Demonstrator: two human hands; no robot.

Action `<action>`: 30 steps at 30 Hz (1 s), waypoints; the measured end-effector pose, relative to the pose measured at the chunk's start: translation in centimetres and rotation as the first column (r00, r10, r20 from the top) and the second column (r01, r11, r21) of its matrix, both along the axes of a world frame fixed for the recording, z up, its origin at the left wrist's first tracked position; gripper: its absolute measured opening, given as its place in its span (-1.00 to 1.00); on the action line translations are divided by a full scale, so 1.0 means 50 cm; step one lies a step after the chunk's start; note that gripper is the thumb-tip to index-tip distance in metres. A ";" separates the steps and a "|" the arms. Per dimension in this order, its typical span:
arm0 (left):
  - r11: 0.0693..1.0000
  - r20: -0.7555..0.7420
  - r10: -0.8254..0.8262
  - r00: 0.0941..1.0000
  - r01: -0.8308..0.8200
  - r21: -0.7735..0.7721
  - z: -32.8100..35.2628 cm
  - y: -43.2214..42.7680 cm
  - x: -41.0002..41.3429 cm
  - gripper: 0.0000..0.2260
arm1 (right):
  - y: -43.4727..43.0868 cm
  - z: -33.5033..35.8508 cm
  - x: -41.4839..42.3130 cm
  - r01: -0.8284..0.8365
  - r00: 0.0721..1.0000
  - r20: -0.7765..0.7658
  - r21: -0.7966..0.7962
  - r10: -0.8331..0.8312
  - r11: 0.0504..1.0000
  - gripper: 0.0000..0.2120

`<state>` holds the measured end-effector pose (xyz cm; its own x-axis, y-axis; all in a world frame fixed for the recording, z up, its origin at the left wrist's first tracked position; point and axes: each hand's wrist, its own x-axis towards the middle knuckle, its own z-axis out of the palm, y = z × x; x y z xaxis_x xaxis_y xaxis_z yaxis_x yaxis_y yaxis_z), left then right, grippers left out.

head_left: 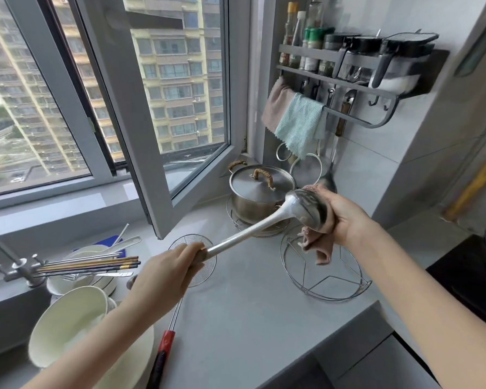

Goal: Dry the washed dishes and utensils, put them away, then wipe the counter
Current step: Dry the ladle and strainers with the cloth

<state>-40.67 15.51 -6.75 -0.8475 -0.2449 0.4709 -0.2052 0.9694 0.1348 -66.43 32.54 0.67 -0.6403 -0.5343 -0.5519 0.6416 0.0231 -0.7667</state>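
Steel ladle (264, 226) held above the tabletop (250, 310), mid-scene. The left hand (163, 273) has its grip closed on the handle end to steady it. The right hand (345, 217) grips a pink cloth (320, 248) round the scoop, seemingly drying it. Near left, stacked white bowls (68, 318) look empty, with chopsticks (90, 265) across the far ones. The far pot (258, 192) is lidded, its contents hidden.

Landmark: steel-grey lidded pot (260, 193), its handles wrapped in tan woven cord.
Ladle (253, 228), in front of the pot: plain bright silver.
Drying cloth (321, 247), beside the ladle: dusty pink-brown.
Above the pot: pink cloth (278, 106), plain; mint cloth (300, 123), fine scale-like pattern; rack (348, 84), dark grey.
Counter (250, 310) under the pot: pale grey, unpatterned.
Skimmer handle (164, 346), left-front of the pot: red over black.
Bowls (65, 324), far left of the pot: cream white.
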 end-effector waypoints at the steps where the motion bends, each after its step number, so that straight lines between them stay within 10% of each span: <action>1: 0.999 -0.017 0.028 0.999 -0.028 -0.026 0.005 -0.001 -0.001 -0.79 | -0.006 -0.005 -0.002 0.040 0.999 -0.010 -0.003 -0.040 0.999 -0.66; 11: 0.970 0.003 0.051 0.999 -0.049 -0.237 0.033 -0.045 0.018 -0.64 | -0.007 0.002 0.001 0.203 0.978 -0.031 -0.027 -0.204 0.979 -0.74; 15: 0.984 0.060 0.146 0.987 -0.151 0.092 0.053 -0.008 -0.002 -0.64 | -0.006 -0.017 0.001 0.470 0.749 -0.487 -0.087 -0.450 0.878 -0.77; 16: 0.928 0.112 0.149 0.983 -0.178 0.328 0.061 0.008 -0.016 -0.69 | -0.007 -0.020 0.009 0.516 0.628 -0.628 -0.106 -0.460 0.850 -0.77; 18: 0.522 0.174 0.101 0.980 -0.201 0.829 0.073 0.038 -0.039 -0.71 | -0.017 -0.021 0.038 0.498 0.387 -0.832 -0.173 -0.397 0.849 -0.79; 20: 0.076 0.118 0.033 0.992 -0.121 0.990 0.084 0.054 -0.046 -0.68 | -0.039 -0.032 0.063 0.405 0.143 -0.951 -0.198 -0.276 0.893 -0.76; 22: -0.143 0.038 -0.042 0.998 -0.044 0.989 0.097 0.065 -0.044 -0.67 | -0.076 -0.059 0.067 0.332 -0.047 -0.997 -0.081 -0.069 0.940 -0.62; 30: -0.307 -0.001 -0.042 0.999 -0.012 0.952 0.105 0.071 -0.040 -0.72 | -0.097 -0.126 0.202 -0.144 -0.365 -0.927 0.150 0.088 0.978 -0.55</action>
